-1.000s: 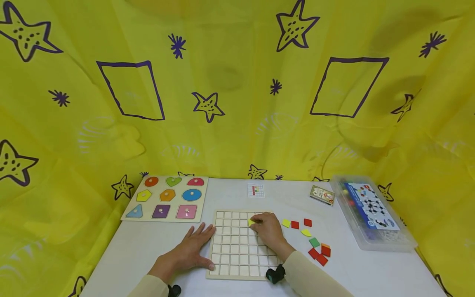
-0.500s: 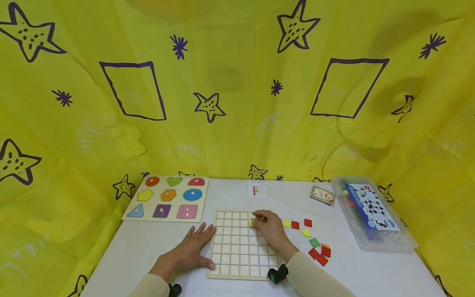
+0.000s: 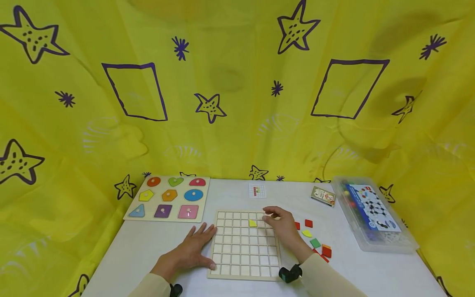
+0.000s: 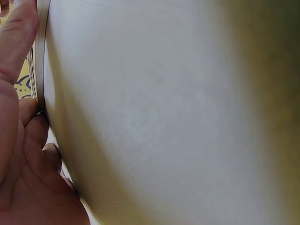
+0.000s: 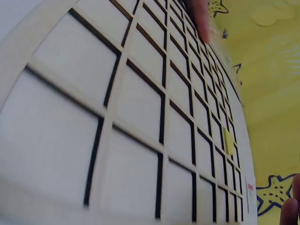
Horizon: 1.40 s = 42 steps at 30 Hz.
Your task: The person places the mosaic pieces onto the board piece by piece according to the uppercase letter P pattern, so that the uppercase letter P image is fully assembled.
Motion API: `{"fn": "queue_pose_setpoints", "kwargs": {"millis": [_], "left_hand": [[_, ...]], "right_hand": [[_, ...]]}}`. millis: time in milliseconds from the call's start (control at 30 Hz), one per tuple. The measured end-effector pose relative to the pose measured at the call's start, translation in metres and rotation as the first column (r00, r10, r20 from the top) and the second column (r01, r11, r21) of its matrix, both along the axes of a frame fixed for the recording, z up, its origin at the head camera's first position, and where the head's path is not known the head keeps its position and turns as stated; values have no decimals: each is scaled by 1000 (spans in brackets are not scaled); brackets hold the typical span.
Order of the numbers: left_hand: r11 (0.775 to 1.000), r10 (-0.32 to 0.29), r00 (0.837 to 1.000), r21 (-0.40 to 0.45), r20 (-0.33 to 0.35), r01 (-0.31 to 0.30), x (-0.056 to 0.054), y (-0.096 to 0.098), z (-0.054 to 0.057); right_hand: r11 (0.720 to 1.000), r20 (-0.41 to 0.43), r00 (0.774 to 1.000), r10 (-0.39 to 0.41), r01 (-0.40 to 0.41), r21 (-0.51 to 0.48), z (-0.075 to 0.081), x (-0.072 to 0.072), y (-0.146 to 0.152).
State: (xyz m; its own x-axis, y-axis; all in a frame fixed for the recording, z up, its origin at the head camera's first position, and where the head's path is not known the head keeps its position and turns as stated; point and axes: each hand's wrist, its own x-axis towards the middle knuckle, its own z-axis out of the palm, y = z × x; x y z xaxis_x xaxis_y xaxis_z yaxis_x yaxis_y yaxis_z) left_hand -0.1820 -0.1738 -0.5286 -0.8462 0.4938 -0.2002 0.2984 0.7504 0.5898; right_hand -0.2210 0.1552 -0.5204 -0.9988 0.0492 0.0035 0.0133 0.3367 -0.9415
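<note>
A wooden grid board [image 3: 237, 277] lies mid-table, rows of white squares between its thin bars. One yellow tile [image 3: 252, 223] sits in a cell of its second row from the back; the right wrist view shows this yellow tile [image 5: 228, 142] slightly raised. My left hand [image 3: 191, 249] rests spread along the board's left edge, thumb on the near-left corner. Over the board's far-right corner is my right hand [image 3: 283, 229], fingers loosely bent, nothing visible between thumb and forefinger. Right of it lie red tiles [image 3: 309, 223], a yellow rounded piece [image 3: 306, 233] and a green tile [image 3: 315, 243].
Behind the board lies a small pattern card [image 3: 257, 191]. A shape puzzle board [image 3: 148, 214] occupies the back left. At the back right are a small card box [image 3: 323, 196] and a clear plastic case [image 3: 386, 245] with a blue printed sheet. A yellow curtain [image 3: 237, 144] hangs behind.
My right hand has let go of the yellow tile, leaving it in its cell, and moved right toward the loose tiles, covering some of them. My left hand stays in place.
</note>
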Motion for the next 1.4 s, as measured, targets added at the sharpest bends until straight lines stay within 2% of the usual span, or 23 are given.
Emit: {"fn": "queue_pose_setpoints", "kwargs": {"millis": [300, 467, 633, 767, 1033, 1233, 1400], "left_hand": [[1000, 2, 1000, -5, -4, -2, 0, 2, -4], [1000, 4, 1000, -11, -5, -4, 1, 3, -4], [1000, 8, 1000, -12, -6, -8, 0, 2, -2], [1000, 14, 1000, -9, 2, -14, 0, 3, -1], [1000, 27, 1000, 5, 13, -27, 1, 1, 1], [999, 37, 999, -5, 20, -36, 1, 1, 0], [999, 36, 999, -16, 17, -36, -1, 1, -2]], "right_hand": [[993, -5, 997, -71, 71, 89, 11, 13, 53], [989, 56, 994, -98, 90, 118, 14, 24, 88], [976, 114, 985, -131, 107, 191, 13, 36, 122], [960, 126, 981, -147, 110, 257, 10, 47, 143], [934, 138, 980, -146, 90, 347, -5, 61, 160], [897, 108, 986, -131, 71, 437, -15, 65, 164], [894, 134, 987, -90, 21, 447, -14, 66, 174]]}}
